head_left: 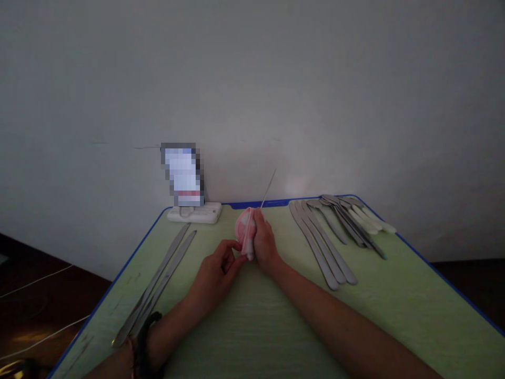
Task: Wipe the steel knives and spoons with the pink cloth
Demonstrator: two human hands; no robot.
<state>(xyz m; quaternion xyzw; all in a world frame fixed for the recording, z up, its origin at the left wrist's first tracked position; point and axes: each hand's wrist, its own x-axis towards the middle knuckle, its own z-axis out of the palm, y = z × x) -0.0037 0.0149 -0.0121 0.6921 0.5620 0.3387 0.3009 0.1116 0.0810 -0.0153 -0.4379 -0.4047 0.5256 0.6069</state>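
Pink-and-white cloth: my head view puts it (243, 223) at the middle of the scene, bunched up above the far half of the bench (244, 326), with both hands on it
Left hand: I have it (218, 266) pinching the lower edge of the cloth between thumb and fingers, wrist turned inward
Right hand: I see it (265, 243) closed around the right side of the cloth, thumb uppermost, close beside the left but a little farther from me
Thin metal strip: it (269, 187) juts up beyond the right hand, tilted to the right; in this dim light I take it for a knife blade edge-on, though I can't be certain
Left of the hands: two knives (173, 266) lie slantwise, close together, their near ends by the dark wristband (145, 337)
Right of the hands: I count three knives (321, 245) laid side by side, and just past them a pile of spoons and other cutlery (347, 221), overlapping, with some white handles (363, 219) at its right
Far left corner: a phone (185, 176) stands upright, screen lit and blurred out, against a white block (205, 212)
Behind: a plain grey wall (252, 79) meets the bench's blue rim (268, 202)
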